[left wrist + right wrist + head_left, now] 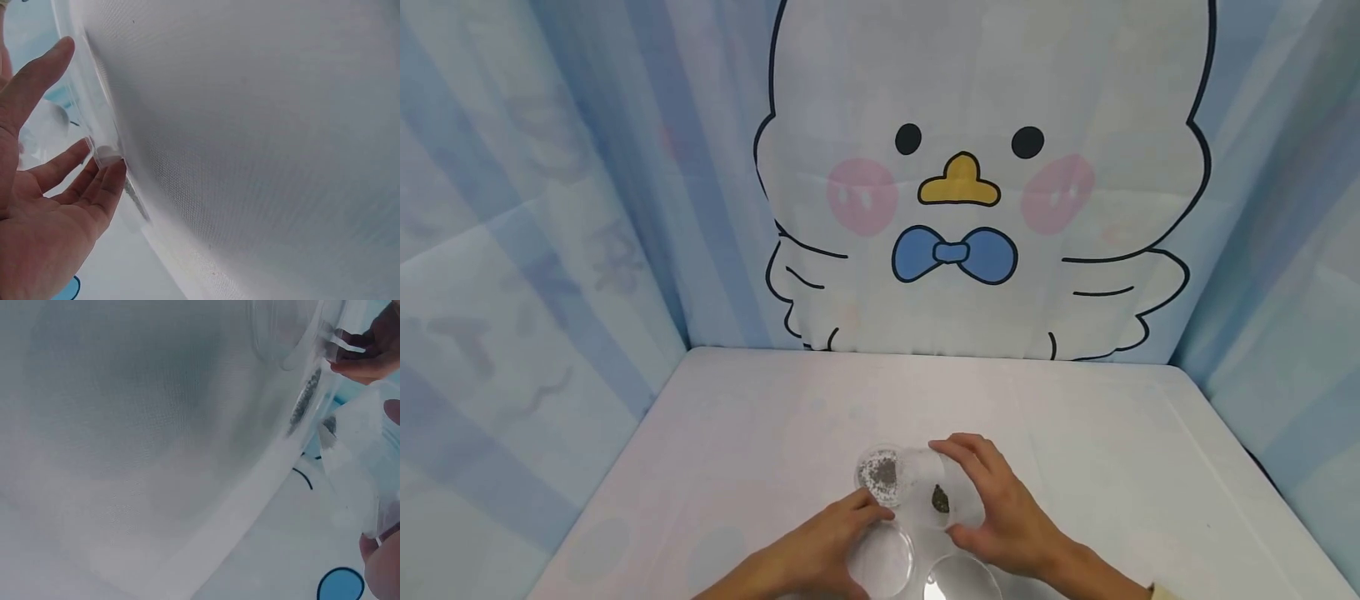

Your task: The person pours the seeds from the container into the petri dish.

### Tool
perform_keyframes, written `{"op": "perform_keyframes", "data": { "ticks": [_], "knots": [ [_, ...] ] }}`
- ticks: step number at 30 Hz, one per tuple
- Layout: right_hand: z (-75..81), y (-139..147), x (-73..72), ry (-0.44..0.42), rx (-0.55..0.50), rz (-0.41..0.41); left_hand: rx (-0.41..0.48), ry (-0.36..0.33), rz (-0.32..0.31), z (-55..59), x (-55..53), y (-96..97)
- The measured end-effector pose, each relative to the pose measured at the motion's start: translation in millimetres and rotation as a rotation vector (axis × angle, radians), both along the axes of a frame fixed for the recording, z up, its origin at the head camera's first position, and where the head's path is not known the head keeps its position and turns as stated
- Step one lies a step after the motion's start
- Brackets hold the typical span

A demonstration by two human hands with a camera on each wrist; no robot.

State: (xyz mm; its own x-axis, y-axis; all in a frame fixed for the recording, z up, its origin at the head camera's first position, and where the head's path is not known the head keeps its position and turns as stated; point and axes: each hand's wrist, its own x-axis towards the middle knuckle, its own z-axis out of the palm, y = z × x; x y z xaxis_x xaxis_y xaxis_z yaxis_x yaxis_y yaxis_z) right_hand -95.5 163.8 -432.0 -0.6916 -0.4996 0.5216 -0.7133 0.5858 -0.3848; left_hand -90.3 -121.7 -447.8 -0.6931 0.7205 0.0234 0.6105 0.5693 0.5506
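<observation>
My right hand (1003,512) grips a clear plastic cup (356,465) between thumb and fingers, tilted over the table. A dark, leaf-shaped clump (940,498) sits inside the cup. My left hand (827,543) holds a clear round container (883,562) on the table, its fingers along the far rim and its thumb on the near side. Just beyond these fingers, a clear round dish (868,475) contains grey granules mixed with white bits; it shows edge-on in the right wrist view. In the left wrist view, the left fingertips (115,172) meet the container's edge.
Another clear round container (962,579) stands at the near edge of the view, below the right hand. A white cloth covers the table (1112,442). Blue and white curtains (587,208) enclose it at the sides, and a cartoon-bird backdrop (985,308) hangs behind.
</observation>
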Motion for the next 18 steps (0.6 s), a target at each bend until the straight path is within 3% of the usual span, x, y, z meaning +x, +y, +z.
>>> {"op": "perform_keyframes", "data": {
  "ticks": [4,8,14,18],
  "knots": [
    [-2.5,-4.4,2.1,0.120,0.051,0.020,-0.007,0.012,-0.003,1.7,-1.1,0.1],
    [-5.4,-8.3,3.7,0.201,0.090,0.045,-0.002,0.063,-0.020,-5.2,-4.9,-1.5],
    [-7.8,-12.6,7.7,0.297,0.126,0.083,0.072,0.156,-0.082,-47.3,-20.8,-8.1],
    [-6.7,-16.6,9.7,0.357,0.140,0.117,0.076,0.146,-0.086,-52.3,-22.8,-9.0]
  ]
}}
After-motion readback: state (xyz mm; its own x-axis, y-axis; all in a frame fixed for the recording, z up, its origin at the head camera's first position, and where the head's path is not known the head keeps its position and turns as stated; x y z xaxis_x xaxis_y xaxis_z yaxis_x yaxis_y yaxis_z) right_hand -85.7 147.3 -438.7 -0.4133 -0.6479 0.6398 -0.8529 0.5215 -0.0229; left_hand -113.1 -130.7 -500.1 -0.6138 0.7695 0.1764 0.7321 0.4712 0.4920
